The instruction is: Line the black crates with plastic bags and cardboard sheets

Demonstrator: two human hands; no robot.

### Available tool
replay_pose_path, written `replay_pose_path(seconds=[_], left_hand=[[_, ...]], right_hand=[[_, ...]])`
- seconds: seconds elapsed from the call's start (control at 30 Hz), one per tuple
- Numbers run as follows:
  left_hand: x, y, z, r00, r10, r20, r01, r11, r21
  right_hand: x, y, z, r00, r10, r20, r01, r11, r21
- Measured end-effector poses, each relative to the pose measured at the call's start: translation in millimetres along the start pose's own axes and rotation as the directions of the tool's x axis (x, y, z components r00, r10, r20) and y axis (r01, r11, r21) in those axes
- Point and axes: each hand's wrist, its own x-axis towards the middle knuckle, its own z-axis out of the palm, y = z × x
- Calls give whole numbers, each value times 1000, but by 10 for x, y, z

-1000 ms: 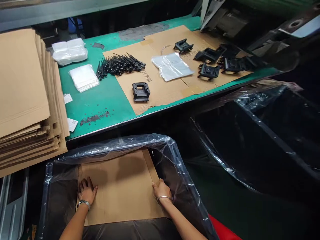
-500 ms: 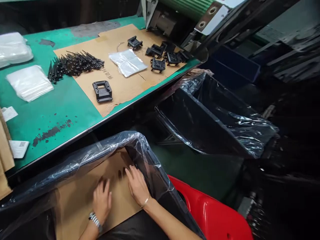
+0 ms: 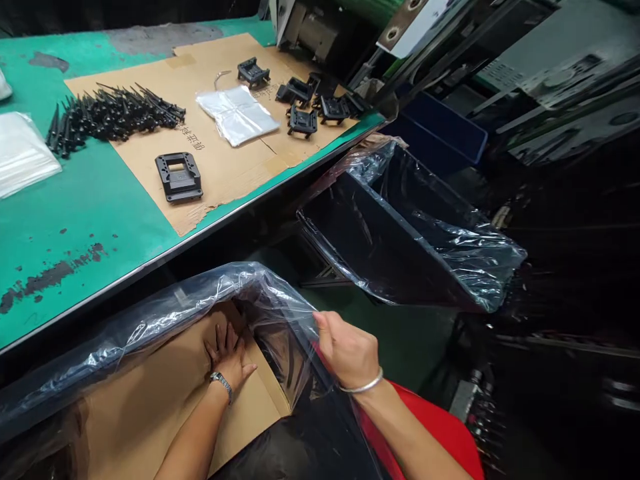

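The clear plastic liner point(image 3: 165, 313) hangs over the rim of a dark bin in the lower foreground, just below the counter's front edge, and a cardboard panel point(image 3: 145, 400) with one upturned edge lies inside it. Left hand point(image 3: 227, 360): grip wide, fingers spread and pressed against the cardboard near the upturned edge, a metal wristwatch point(image 3: 221, 382) on the wrist. Right hand point(image 3: 347, 350): grip narrow, fingers and thumb closed on the liner's edge, apparently pinching the film, with a thin metal bangle point(image 3: 363, 387) on the wrist. A red plastic piece point(image 3: 430, 420), possibly a seat, sits beyond and beneath the right forearm. To the right, a second dark bin point(image 3: 395, 233) lined with clear plastic stands tilted beside the counter. The green counter point(image 3: 85, 253), its surface chipped, carries a cardboard sheet point(image 3: 220, 180) holding a heap of black spiked pins point(image 3: 115, 117), a clear plastic bag point(image 3: 237, 115) and black moulded brackets point(image 3: 179, 177). Further clear bags point(image 3: 20, 153) lie directly on the green surface at the left. A blue bin point(image 3: 435, 127) and machinery point(image 3: 500, 87) stand beyond.
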Motion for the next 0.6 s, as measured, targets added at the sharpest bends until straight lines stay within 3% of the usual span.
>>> replay_pose_path(seconds=[0.17, 0.37, 0.43, 0.53, 0.6], left_hand=[[142, -22, 110, 995, -90, 44, 89, 995, 39], [287, -111, 294, 997, -66, -34, 67, 998, 20], [195, -144, 285, 997, -45, -60, 45, 999, -6], [-139, -162, 321, 993, 72, -91, -77, 996, -54], [-418, -126, 427, 982, 165, -92, -171, 984, -58]], right_hand=[[63, 24, -245, 999, -4, -47, 7, 997, 72], [130, 69, -330, 998, -31, -60, 36, 995, 92], [93, 23, -403, 998, 0, -60, 4, 997, 76], [-91, -234, -475, 992, 77, -98, -65, 991, 119], [-300, -533, -367, 999, 20, 49, -33, 963, 267]])
